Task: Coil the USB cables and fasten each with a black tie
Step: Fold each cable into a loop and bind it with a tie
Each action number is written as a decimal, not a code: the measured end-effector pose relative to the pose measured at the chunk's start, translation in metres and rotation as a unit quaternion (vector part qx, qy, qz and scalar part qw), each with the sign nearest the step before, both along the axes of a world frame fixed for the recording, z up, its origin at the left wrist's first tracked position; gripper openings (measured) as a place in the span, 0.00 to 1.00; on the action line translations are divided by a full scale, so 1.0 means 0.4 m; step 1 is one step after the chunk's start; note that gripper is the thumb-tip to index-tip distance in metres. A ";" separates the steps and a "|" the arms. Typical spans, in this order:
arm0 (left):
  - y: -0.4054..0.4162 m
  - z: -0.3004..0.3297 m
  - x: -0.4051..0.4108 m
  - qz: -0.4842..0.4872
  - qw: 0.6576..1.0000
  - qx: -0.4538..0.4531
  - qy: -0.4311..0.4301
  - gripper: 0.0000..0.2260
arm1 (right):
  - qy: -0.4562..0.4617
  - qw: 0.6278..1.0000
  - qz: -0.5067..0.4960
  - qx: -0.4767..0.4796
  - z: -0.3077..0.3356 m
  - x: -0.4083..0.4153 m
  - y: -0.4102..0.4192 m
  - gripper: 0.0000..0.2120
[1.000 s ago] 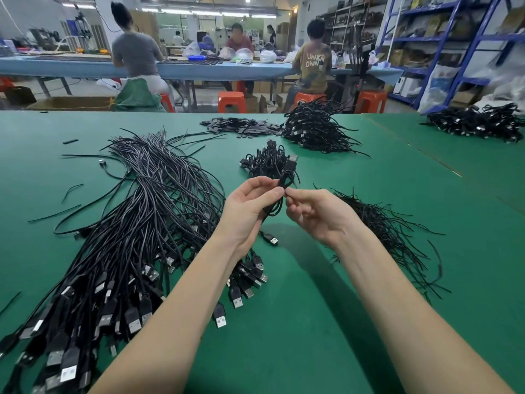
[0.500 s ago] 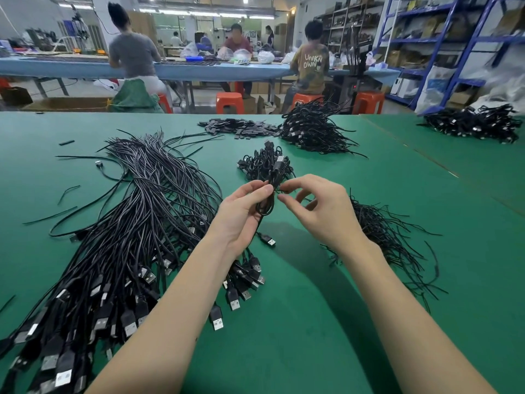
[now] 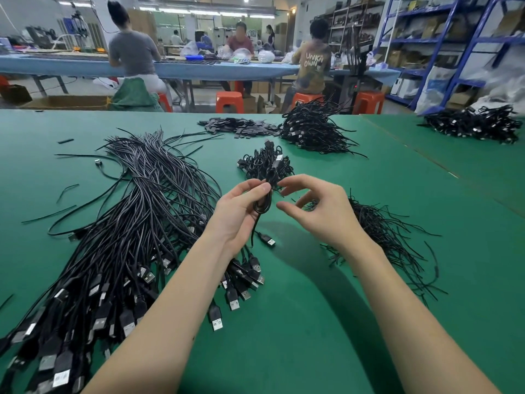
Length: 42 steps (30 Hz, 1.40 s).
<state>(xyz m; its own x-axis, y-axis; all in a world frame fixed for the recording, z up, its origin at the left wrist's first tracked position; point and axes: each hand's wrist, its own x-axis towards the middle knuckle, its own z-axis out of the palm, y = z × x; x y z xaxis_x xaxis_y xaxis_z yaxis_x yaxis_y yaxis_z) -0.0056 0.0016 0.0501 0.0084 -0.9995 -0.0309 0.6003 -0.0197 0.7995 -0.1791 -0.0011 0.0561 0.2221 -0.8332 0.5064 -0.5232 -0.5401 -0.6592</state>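
Hands at frame centre, coiled USB cable held above the green table

Left hand (image 3: pixel 237 216) pinches the coiled USB cable (image 3: pixel 262 201) between thumb and fingers, loop hanging below the grip, its USB plug (image 3: pixel 268 240) dangling just over the green table (image 3: pixel 298 322). Right hand (image 3: pixel 321 207) just beside it, fingers curled, fingertips at the coil's top; whether they hold a black tie, cannot tell. Loose USB cables (image 3: pixel 119 237) fan across left of frame, black ties (image 3: pixel 383 240) piled at right, finished coils (image 3: pixel 265 163) behind the hands, bigger heap (image 3: pixel 311 130) upper centre
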 end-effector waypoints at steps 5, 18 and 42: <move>0.000 -0.001 -0.005 -0.006 1.000 0.001 -0.001 0.06 | 0.015 0.995 -0.018 -0.101 -0.011 -0.002 -0.005 0.03; 0.000 -0.003 0.000 0.010 1.000 -0.001 0.005 0.06 | -0.201 0.967 0.001 0.153 -0.020 0.031 0.007 0.05; -0.007 -0.029 -0.018 0.064 0.996 -0.054 -0.031 0.07 | -0.429 0.800 0.055 0.416 -0.038 0.067 0.007 0.07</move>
<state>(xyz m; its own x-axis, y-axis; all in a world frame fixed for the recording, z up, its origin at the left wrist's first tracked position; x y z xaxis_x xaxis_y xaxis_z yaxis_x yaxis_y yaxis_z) -0.0128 -0.0011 0.0384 0.1342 -0.9876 0.0814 0.5421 0.1419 0.8282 -0.1522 0.0019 0.0409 0.1861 -0.9605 -0.2070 0.3343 0.2600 -0.9059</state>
